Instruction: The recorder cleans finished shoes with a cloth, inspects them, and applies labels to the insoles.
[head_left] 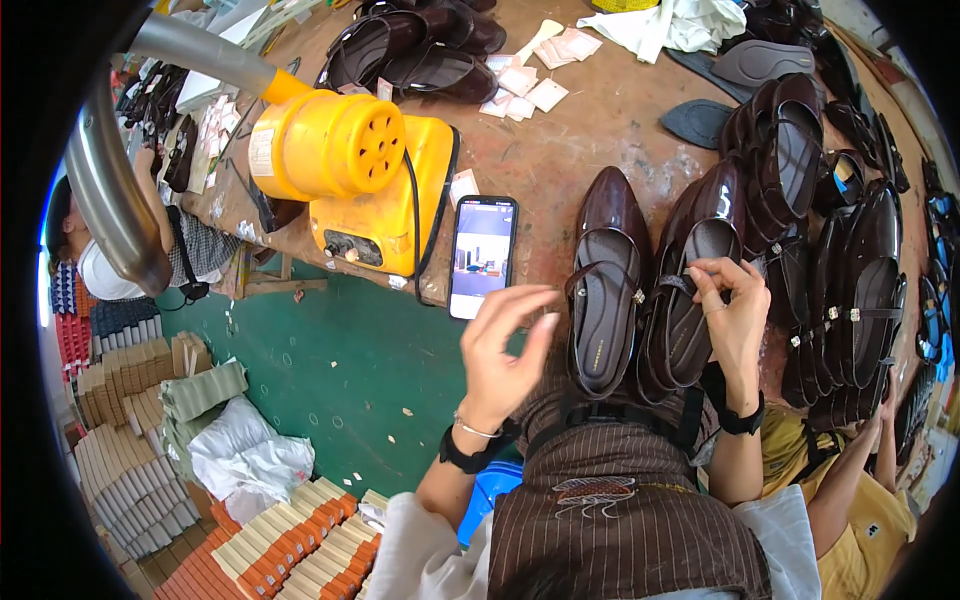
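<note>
Two glossy dark-brown pointed shoes stand side by side on the table in front of me, toes pointing away. The left shoe (606, 228) has its strap across the opening, with a small shiny ornament at the side. My right hand (735, 305) is closed in a pinch at the strap (676, 284) of the right shoe (684, 345), over its grey insole. To the left of the shoes my left hand (503, 350) is raised, fingers curved and thumb apart, with nothing visible in it. It is near the lower end of a lit phone (482, 258) lying at the table edge.
A yellow blower machine (345, 150) stands on the table (530, 150) at left, under a metal pipe (115, 190). More dark shoes (860, 270) crowd the right; others (410, 50) lie at the back near paper tags (545, 95). Stacked boxes (290, 540) fill the lower left. Co-workers are at both sides.
</note>
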